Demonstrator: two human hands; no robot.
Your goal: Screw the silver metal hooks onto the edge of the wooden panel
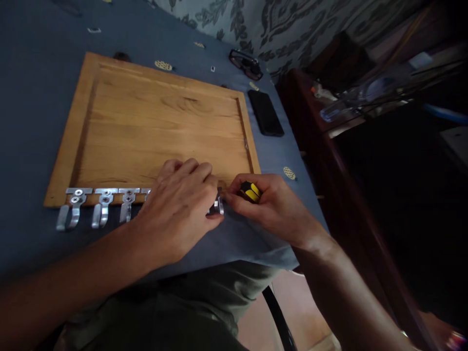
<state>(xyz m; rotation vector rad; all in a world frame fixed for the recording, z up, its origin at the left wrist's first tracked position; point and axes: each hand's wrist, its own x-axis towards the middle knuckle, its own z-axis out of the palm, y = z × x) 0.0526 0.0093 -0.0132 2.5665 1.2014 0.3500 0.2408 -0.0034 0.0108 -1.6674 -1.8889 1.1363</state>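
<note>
A wooden board with a raised frame lies on a blue cloth-covered table. Along its near edge, three metal hooks are screwed on in a row; part of another shows beside my left hand. My left hand rests on the board's near edge and pinches a metal hook there. My right hand grips a screwdriver with a yellow and black handle, its tip hidden at that hook.
A black phone lies right of the board. Dark glasses sit at the far right corner. Small perforated discs and bits are scattered on the cloth. The table edge drops off at right beside dark wooden furniture.
</note>
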